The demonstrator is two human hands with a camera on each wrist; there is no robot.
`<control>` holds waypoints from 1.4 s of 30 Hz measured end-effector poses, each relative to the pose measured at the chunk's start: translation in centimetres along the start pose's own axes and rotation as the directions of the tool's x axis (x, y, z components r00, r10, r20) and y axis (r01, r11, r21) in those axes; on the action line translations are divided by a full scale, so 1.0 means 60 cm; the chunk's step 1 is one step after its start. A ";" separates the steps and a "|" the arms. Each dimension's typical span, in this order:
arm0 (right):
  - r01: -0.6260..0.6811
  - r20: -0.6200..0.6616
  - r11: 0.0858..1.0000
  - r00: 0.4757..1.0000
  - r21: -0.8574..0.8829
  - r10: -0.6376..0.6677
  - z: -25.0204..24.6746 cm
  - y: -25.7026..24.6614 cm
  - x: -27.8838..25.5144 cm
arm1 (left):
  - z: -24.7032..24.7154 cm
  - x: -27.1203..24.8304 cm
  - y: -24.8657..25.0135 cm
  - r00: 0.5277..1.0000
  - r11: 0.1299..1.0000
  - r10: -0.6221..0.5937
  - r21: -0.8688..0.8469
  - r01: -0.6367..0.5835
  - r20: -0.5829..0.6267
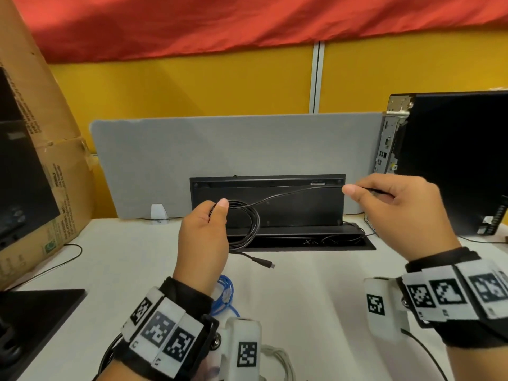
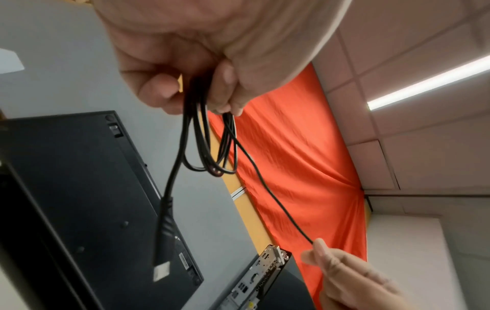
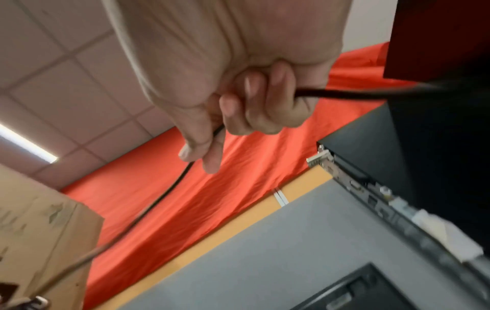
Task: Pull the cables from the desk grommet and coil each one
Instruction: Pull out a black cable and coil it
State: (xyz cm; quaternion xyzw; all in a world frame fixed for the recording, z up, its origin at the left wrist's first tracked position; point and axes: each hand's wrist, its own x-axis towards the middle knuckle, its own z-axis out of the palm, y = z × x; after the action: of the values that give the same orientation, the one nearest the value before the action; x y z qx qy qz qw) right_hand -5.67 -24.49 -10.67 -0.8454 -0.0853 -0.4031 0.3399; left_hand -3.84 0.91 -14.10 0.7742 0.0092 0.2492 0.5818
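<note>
Mid-coil on black cable point(image 1: 248, 215): left hand point(image 1: 203, 237) grips several loops above the desk point(image 1: 302, 284), right hand point(image 1: 395, 210) pinches the free run. Blue cable point(image 1: 226, 295) already coiled. More wires apparently left in grommet point(image 1: 316, 240).

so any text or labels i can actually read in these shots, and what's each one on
No text reads clearly enough to quote.
Cardboard box: dark printed lines and a green logo, too blurred to read.
Keyboard underside: small white sticker, too small to read.
Wrist bands: black-and-white square marker patterns, no words.
Computer tower: rear ports and a white sticker, nothing legible.
Black cable: no visible marking.
</note>
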 end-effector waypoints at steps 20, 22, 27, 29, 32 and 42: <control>0.030 -0.110 0.943 0.994 0.332 0.007 0.056 -0.068 -0.030 | 0.015 -0.038 0.033 0.945 0.903 -0.024 -0.398 0.161 0.326; 0.190 -0.129 0.962 0.978 0.198 -0.166 0.048 -0.073 -0.030 | 0.017 -0.039 0.032 0.947 0.910 -0.015 -0.388 0.145 0.319; 0.202 0.075 0.970 0.974 0.139 -0.214 0.055 -0.074 -0.032 | 0.016 -0.038 0.032 0.948 0.916 -0.005 -0.379 0.132 0.318; 0.226 0.036 0.971 0.973 0.075 -0.229 0.060 -0.069 -0.032 | 0.014 -0.039 0.034 0.940 0.910 0.005 -0.390 0.138 0.342; 0.213 -0.044 0.976 0.977 0.052 -0.211 0.065 -0.059 -0.030 | 0.012 -0.043 0.039 0.908 0.880 0.031 -0.443 0.174 0.418; -0.292 0.328 0.752 0.939 0.591 0.106 0.069 -0.071 -0.033 | 0.020 -0.044 0.034 0.911 0.874 0.089 -0.471 0.122 0.402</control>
State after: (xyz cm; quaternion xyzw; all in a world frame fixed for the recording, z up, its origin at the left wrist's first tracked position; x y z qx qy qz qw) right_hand -6.17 -18.34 -11.83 -0.7334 -0.1703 -0.1913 0.6297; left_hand -6.24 -1.65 -13.51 0.6376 -0.1696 0.0699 0.7482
